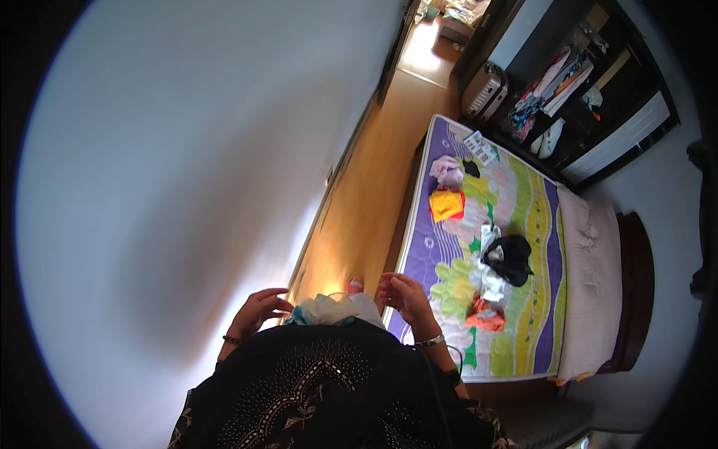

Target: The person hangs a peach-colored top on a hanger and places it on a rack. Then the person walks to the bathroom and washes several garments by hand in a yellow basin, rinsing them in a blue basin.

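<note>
My left hand [262, 308] is raised in front of me near the wall, its fingers loosely bent and apart. To the right, by the bed's edge, my right hand [404, 296] has its fingers half curled, with nothing visible in them. Between the two hands, lower down, lies a bunch of white and teal cloth [326, 309]. My left fingertips come close to it; whether they touch it, I cannot tell. My dark clothing covers its near side. A pinkish slipper or foot [355, 286] shows just beyond the cloth.
On the flower-patterned mattress [449, 292] lie a yellow and red cloth [447, 205], a lilac garment [446, 171], a black garment [508, 260], a white cloth [492, 285] and an orange garment [487, 314]. A suitcase [485, 93] stands by the open wardrobe [636, 82]. A wall [187, 150] borders the left.
</note>
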`<state>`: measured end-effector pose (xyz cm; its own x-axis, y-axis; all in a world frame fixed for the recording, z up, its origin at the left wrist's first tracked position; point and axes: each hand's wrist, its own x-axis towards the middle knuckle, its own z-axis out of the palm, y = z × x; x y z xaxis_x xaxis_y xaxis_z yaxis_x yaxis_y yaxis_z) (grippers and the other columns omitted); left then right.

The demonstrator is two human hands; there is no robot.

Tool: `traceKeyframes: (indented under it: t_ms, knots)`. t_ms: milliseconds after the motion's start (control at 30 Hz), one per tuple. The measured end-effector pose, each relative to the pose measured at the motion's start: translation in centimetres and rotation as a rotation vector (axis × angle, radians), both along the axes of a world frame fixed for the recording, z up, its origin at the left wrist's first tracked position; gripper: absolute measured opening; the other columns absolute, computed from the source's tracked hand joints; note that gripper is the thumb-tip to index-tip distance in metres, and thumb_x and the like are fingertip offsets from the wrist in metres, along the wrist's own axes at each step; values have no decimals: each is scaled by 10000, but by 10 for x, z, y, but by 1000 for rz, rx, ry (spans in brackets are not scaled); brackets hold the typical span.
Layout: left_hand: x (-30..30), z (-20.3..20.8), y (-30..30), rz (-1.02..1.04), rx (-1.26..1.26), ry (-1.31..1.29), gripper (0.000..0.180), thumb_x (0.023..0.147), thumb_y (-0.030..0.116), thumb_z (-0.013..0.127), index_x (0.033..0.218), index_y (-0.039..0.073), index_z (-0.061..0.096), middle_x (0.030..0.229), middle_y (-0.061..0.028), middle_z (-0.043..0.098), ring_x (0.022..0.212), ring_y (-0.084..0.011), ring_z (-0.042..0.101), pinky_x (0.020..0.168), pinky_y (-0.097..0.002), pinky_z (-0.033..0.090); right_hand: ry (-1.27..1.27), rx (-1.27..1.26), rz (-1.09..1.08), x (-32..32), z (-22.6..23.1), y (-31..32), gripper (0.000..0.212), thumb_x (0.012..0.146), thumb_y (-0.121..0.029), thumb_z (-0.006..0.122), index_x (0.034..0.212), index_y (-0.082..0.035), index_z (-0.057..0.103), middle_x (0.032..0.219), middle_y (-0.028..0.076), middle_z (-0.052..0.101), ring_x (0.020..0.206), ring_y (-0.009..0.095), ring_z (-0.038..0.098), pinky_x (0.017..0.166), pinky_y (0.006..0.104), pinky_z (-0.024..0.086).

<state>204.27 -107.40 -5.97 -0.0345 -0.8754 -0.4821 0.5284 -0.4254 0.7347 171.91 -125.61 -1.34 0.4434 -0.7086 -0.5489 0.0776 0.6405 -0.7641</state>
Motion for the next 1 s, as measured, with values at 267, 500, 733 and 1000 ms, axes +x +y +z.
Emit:
traceKeyframes:
  t_ms: [267, 500, 733, 1000]
  knots:
    - [23, 20, -215, 99, -30, -38, 353, 965, 149, 512, 1268, -33, 500, 1010, -183, 664, 931, -273, 665, 879, -410, 546, -82, -77, -63, 4, 1, -216, 240, 957, -156, 525, 1145, -23, 595, 917, 98, 668, 784, 188, 661, 695, 330, 559]
    - [44, 60, -392, -5, -133, -117, 372, 962, 170, 534, 1271, -35, 501, 1002, -178, 675, 936, -264, 676, 855, -398, 564, -54, -33, -25, 3, 17, -371, 258, 879, -113, 645, 1118, -24, 604, 896, 63, 663, 756, 156, 655, 669, 284, 554]
    - [70, 40, -587, -104, -50, -49, 386, 975, 176, 499, 1280, -59, 476, 989, -169, 670, 925, -249, 674, 865, -382, 560, -3, -33, -93, 28, 2, -530, 217, 851, -99, 679, 1047, -23, 624, 779, 17, 629, 642, 115, 606, 599, 252, 516]
    - [117, 66, -808, 79, -171, 171, 323, 960, 160, 518, 1227, -21, 544, 922, -145, 693, 852, -214, 688, 812, -337, 569, 59, -184, -198, 68, 71, -730, 168, 857, -108, 657, 1006, -33, 634, 741, -3, 597, 596, 88, 559, 573, 234, 486]
